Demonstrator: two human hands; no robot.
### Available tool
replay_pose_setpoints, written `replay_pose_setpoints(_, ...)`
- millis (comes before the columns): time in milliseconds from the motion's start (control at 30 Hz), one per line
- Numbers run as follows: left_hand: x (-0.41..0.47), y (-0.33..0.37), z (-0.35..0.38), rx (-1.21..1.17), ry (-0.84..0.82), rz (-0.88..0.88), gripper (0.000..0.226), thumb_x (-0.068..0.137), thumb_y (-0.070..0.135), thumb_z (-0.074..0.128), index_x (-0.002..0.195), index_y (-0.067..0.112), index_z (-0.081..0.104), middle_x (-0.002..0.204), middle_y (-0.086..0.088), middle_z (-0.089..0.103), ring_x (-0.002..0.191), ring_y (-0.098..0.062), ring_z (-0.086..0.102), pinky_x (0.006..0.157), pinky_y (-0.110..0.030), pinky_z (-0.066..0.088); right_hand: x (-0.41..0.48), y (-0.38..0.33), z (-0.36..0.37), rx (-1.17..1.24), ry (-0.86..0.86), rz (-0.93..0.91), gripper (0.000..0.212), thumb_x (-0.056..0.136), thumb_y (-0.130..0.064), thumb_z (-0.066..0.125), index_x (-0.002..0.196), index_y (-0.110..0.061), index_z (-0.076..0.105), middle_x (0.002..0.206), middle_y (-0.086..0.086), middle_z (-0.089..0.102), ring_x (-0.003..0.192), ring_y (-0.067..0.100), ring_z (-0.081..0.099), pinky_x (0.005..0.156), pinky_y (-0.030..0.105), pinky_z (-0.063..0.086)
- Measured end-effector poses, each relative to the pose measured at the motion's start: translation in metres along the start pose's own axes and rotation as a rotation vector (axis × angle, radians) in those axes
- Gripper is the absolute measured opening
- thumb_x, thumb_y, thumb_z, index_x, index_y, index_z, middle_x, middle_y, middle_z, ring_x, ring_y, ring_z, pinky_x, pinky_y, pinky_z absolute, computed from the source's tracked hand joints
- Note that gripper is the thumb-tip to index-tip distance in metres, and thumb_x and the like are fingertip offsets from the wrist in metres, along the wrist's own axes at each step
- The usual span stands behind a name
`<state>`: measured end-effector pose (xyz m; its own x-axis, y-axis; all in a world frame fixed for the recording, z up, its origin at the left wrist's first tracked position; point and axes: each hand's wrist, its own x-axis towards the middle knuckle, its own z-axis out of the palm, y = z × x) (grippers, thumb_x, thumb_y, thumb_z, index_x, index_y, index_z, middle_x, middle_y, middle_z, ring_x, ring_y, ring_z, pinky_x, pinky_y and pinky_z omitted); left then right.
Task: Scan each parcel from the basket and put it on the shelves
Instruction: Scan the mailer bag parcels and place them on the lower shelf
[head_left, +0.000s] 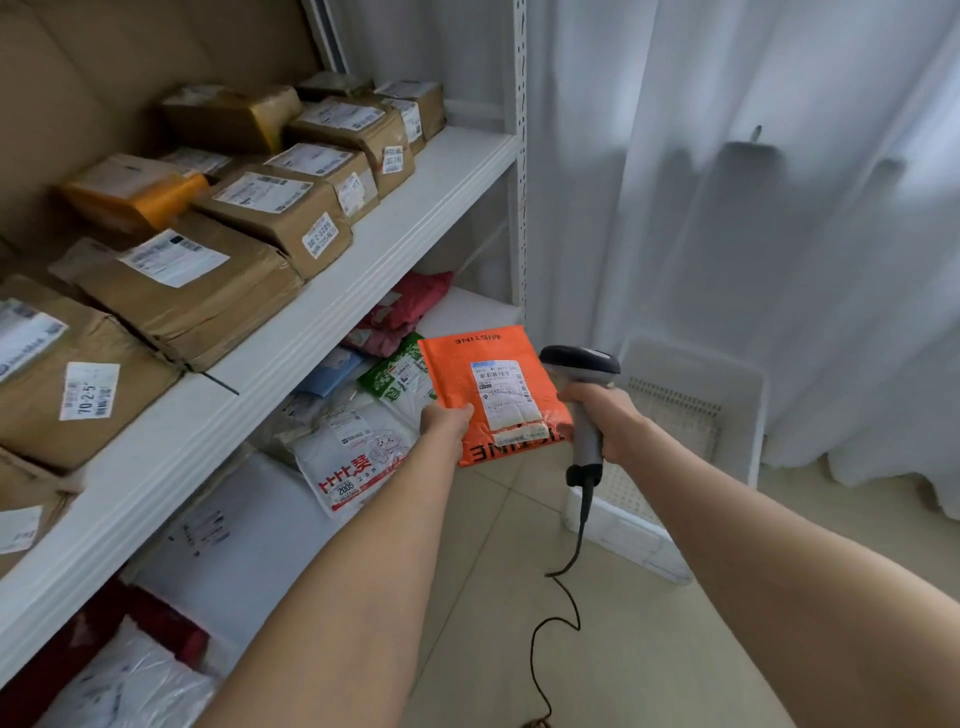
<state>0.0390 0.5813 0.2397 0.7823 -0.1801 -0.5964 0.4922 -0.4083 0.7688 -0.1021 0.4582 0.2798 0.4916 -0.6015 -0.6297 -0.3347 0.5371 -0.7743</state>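
Orange flat plastic mailer parcel (452, 374), crinkled, with a white label: held in the air before the lower shelf, left hand (447, 422) pinching its near edge.
Grey-and-black corded barcode scanner (579, 358): right hand (609, 418) curled round the handle, head beside the label.
White perforated plastic basket (748, 395): on the floor behind.
White metal shelves (415, 208): taped brown cardboard boxes (197, 296) above, soft poly bags (353, 452) below.

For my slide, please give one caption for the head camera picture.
Left hand holds an orange parcel while right hand grips a scanner beside the shelves.
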Motion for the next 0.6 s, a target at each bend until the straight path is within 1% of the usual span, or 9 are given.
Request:
replay_pose_setpoints(133, 0.029, -0.012, -0.039, -0.042, 0.039, -0.079, 0.028, 0.092, 0.005, 0.060, 0.119, 0.001, 0.058, 0.119, -0.018, 0.064, 0.104, -0.032, 0.064, 0.092, -0.047, 0.052, 0.018, 0.015, 0.054, -0.063, -0.077, 0.060, 0.019, 0.081, -0.002, 0.066, 0.097, -0.002, 0.057, 0.088, 0.016, 0.054, 0.070, 0.027, 0.054, 0.061, 0.036, 0.050)
replay_pose_setpoints(200, 0.043, -0.016, -0.052, -0.064, 0.051, -0.096, 0.029, 0.093, 0.006, 0.059, 0.121, 0.001, 0.056, 0.120, -0.018, 0.064, 0.105, -0.033, 0.064, 0.091, -0.047, 0.052, 0.029, 0.020, 0.077, -0.089, -0.112, 0.067, 0.016, 0.082, -0.003, 0.066, 0.094, -0.003, 0.057, 0.087, 0.015, 0.052, 0.068, 0.025, 0.053, 0.060, 0.035, 0.049)
replay_pose_setpoints(267, 0.056, -0.021, -0.063, -0.069, 0.064, -0.108, 0.030, 0.094, 0.006, 0.057, 0.123, 0.002, 0.055, 0.121, -0.018, 0.063, 0.107, -0.034, 0.063, 0.092, -0.047, 0.051, 0.042, 0.027, 0.098, -0.110, -0.143, 0.077, 0.014, 0.082, -0.003, 0.067, 0.090, -0.006, 0.056, 0.089, 0.015, 0.052, 0.072, 0.027, 0.055, 0.061, 0.036, 0.051)
replay_pose_setpoints(333, 0.069, -0.026, -0.072, -0.084, 0.093, -0.117, 0.030, 0.095, 0.007, 0.056, 0.125, 0.004, 0.055, 0.123, -0.017, 0.062, 0.109, -0.034, 0.062, 0.093, -0.047, 0.050, 0.054, 0.032, 0.117, -0.135, -0.157, 0.087, 0.015, 0.081, -0.004, 0.067, 0.088, -0.007, 0.055, 0.091, 0.017, 0.054, 0.077, 0.031, 0.057, 0.067, 0.039, 0.052)
replay_pose_setpoints(367, 0.076, -0.028, -0.075, -0.090, 0.118, -0.115, 0.031, 0.095, 0.006, 0.055, 0.126, 0.004, 0.054, 0.124, -0.017, 0.061, 0.109, -0.034, 0.061, 0.093, -0.047, 0.050, 0.062, 0.034, 0.126, -0.142, -0.151, 0.091, 0.015, 0.080, -0.004, 0.068, 0.086, -0.007, 0.055, 0.089, 0.017, 0.055, 0.076, 0.031, 0.057, 0.069, 0.040, 0.052)
replay_pose_setpoints(433, 0.094, -0.031, -0.082, -0.092, 0.201, -0.101, 0.032, 0.095, 0.007, 0.055, 0.126, 0.006, 0.054, 0.125, -0.016, 0.061, 0.110, -0.034, 0.060, 0.094, -0.044, 0.050, 0.081, 0.039, 0.141, -0.149, -0.126, 0.098, 0.013, 0.079, -0.003, 0.068, 0.083, -0.006, 0.056, 0.080, 0.014, 0.054, 0.067, 0.027, 0.055, 0.063, 0.037, 0.050)
replay_pose_setpoints(533, 0.118, -0.031, -0.087, -0.098, 0.307, -0.091, 0.031, 0.095, 0.008, 0.053, 0.126, 0.008, 0.054, 0.123, -0.014, 0.062, 0.109, -0.034, 0.060, 0.089, -0.039, 0.050, 0.107, 0.041, 0.156, -0.105, -0.122, 0.134, 0.009, 0.079, -0.002, 0.066, 0.085, -0.004, 0.059, 0.069, 0.010, 0.054, 0.056, 0.022, 0.053, 0.050, 0.028, 0.045)
replay_pose_setpoints(600, 0.134, -0.030, -0.086, -0.119, 0.349, -0.101, 0.030, 0.095, 0.008, 0.054, 0.125, 0.007, 0.054, 0.123, -0.015, 0.061, 0.109, -0.034, 0.060, 0.086, -0.038, 0.048, 0.124, 0.042, 0.164, -0.057, -0.135, 0.172, 0.010, 0.079, -0.001, 0.066, 0.086, -0.004, 0.059, 0.071, 0.011, 0.057, 0.058, 0.022, 0.056, 0.051, 0.029, 0.048)
